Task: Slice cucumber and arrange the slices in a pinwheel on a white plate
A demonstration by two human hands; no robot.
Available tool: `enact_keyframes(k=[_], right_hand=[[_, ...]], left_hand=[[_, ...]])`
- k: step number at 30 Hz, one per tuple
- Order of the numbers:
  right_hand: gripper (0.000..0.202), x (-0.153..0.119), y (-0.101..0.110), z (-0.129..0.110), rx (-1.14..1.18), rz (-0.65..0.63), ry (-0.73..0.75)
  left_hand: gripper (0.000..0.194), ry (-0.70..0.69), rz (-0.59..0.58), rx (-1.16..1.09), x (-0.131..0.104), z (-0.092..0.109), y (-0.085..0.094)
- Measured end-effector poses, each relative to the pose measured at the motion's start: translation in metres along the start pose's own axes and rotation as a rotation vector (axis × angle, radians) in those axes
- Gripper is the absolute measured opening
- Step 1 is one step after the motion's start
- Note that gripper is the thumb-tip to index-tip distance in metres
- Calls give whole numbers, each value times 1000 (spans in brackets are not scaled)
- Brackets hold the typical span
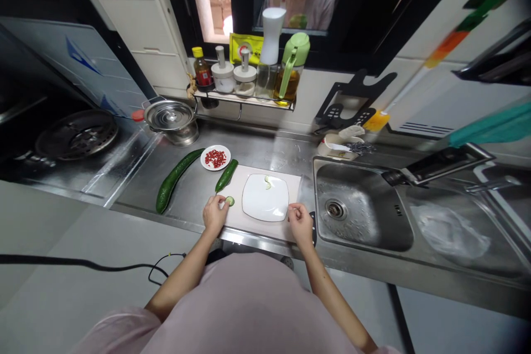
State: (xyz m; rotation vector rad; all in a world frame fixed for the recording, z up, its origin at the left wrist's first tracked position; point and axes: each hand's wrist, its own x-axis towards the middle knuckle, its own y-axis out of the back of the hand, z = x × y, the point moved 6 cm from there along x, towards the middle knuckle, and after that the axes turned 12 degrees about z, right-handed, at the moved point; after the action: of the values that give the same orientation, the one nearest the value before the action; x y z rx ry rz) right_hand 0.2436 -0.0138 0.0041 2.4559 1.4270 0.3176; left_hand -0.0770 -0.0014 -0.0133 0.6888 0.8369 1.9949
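Observation:
My left hand [214, 215] is closed at the left side of the pale cutting board [257, 228], with thumb and fingertips on a small cucumber slice [229, 201]. Just above it lies a cut piece of cucumber [227, 175]. On the board rests a white square plate [265, 204] with a few thin cucumber slices [267, 182] near its upper edge. My right hand [301, 223] is beside the plate's right edge, fingers curled together; whatever they hold, if anything, is too small to make out. Under that hand, a black piece with holes [313, 227] shows partly at the board's corner.
A whole cucumber [177, 180] and a small dish [215, 167] of chopped red pieces lie to the left. Behind stand a lidded steel pot [172, 119] and a condiment rack [249, 99]. The sink [360, 204] with its faucet [431, 166] is at right, the stove [77, 133] far left.

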Motion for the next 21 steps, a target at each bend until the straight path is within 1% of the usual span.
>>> enact_keyframes(k=[3, 5, 7, 9, 11, 12, 14, 16, 19, 20, 21], right_hand=[[28, -3, -3, -4, -1, -19, -3], [26, -4, -7, -12, -1, -33, 13], [25, -4, -14, -26, -9, -63, 45], [24, -4, -25, -44, -8, -120, 75], [25, -4, -39, -64, 20, -192, 95], [26, -4, -45, -74, 38, -223, 106], [26, -5, -56, -93, 86, -276, 137], [22, -7, -64, -108, 126, -334, 170], [19, -9, -65, -120, 167, -350, 185], [20, -9, -63, -122, 179, -343, 188], [20, -9, -60, -124, 187, -338, 196]], left_hand=[[19, 118, -12, -180, -1, 2, 0], [27, 238, -36, -399, -2, 7, -2], [36, 341, -83, -640, -2, 19, -2], [41, 403, -155, -787, -2, 36, -1], [44, 427, -230, -824, -2, 54, 3], [44, 418, -279, -841, -3, 65, 5], [43, 375, -357, -875, -4, 84, 9], [42, 334, -408, -902, -6, 99, 13], [44, 320, -417, -902, -9, 108, 18], [45, 347, -434, -897, -11, 108, 18], [48, 392, -477, -897, -14, 108, 17]])
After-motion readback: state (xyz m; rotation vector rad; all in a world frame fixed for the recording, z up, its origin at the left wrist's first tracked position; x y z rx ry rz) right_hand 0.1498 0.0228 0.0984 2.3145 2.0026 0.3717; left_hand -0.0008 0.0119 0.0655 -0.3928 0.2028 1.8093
